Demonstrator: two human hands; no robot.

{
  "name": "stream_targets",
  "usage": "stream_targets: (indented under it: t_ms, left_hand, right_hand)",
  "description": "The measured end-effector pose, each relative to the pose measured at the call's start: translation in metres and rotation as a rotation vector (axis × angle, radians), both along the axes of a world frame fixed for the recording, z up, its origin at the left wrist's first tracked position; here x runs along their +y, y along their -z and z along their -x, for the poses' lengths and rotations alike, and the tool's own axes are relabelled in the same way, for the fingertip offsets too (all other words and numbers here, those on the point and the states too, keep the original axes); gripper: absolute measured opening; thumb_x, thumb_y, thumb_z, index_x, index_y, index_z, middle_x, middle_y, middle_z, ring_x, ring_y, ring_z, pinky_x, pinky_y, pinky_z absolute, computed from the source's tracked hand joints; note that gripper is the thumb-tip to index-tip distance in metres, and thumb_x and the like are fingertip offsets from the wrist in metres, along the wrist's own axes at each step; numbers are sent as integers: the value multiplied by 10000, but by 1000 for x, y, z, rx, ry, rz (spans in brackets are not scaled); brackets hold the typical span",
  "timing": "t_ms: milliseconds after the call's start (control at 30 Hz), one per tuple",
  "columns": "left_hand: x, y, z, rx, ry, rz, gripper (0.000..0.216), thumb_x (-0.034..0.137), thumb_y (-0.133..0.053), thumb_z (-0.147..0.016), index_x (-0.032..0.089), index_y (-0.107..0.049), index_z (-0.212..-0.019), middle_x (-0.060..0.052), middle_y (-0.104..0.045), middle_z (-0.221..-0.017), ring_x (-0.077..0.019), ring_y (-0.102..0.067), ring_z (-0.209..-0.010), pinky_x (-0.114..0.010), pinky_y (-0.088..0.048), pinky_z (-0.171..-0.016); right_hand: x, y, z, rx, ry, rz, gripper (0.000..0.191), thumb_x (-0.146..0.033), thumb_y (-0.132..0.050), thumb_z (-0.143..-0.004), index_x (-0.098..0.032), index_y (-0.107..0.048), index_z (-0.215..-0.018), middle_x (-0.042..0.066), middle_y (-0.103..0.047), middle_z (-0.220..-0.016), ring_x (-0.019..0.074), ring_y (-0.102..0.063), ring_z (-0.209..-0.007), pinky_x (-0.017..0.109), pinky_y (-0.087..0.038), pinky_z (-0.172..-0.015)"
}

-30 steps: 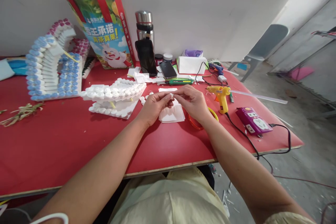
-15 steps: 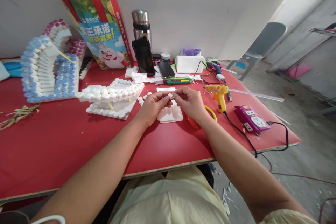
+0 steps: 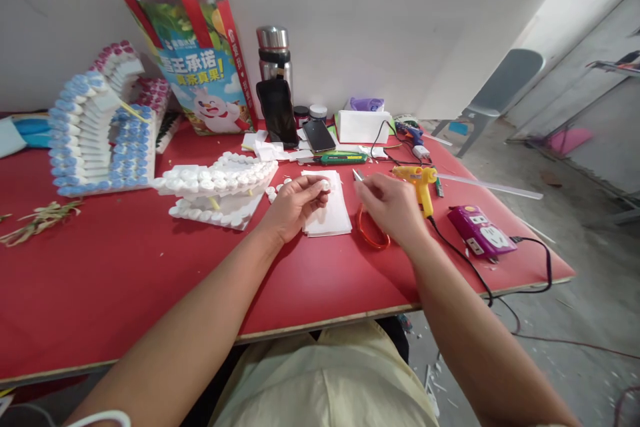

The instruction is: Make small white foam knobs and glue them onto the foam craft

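A small white rolled piece (image 3: pixel 325 185) is pinched between the thumb and fingers of my left hand (image 3: pixel 295 207). Beneath it lies a stack of white paper sheets (image 3: pixel 336 217). My right hand (image 3: pixel 393 203) is closed over a pair of scissors (image 3: pixel 373 237) on the table; a metal tip shows past the fingers and a large orange handle loop sticks out below. The rest of the scissors is hidden by the hand. Several white rolled pieces (image 3: pixel 271 193) lie left of the paper, beside a white curved model (image 3: pixel 215 180) covered with similar pieces.
A yellow glue gun (image 3: pixel 423 187) and a purple power strip (image 3: pixel 483 232) with cables are on the right. Behind are a green cutter (image 3: pixel 343 158), phones (image 3: pixel 318 135), a steel flask (image 3: pixel 273 47) and a shopping bag (image 3: pixel 205 80). A blue-and-white model (image 3: pixel 100 140) stands at left.
My right hand has left the small white piece and moved right, onto the scissors. My left hand keeps the piece over the paper. The view has shifted slightly.
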State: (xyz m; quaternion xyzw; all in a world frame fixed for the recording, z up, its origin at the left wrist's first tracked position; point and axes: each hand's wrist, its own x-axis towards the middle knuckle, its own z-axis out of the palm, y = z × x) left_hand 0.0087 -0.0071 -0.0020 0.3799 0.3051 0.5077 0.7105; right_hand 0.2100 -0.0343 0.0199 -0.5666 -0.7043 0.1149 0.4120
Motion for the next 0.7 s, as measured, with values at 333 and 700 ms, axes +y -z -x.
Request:
stream_targets:
  t_ms: [333, 700]
  left_hand:
    - [1, 2, 0, -116, 44, 75, 253, 243, -873, -739, 81, -705, -836, -54, -645, -834, -78, -580, -676, -219, -486, -670]
    - [3, 0, 2, -54, -35, 105, 252, 179, -850, -729, 100, -736, -939, -45, -706, -855, -90, -644, -726, -230, -515, -742]
  right_hand:
    - [-31, 13, -109, -524, 577, 153, 404, -479, -568, -885, -138, -698, -1057, 221, -694, -1101, 373, -634, -1066, 465, -479, -877]
    - [31, 27, -111, 350, 317, 456, 215, -347, -768, -680, -159, -702, -760, 112, -731, -756, 229, -658, -643, 298, -449, -479]
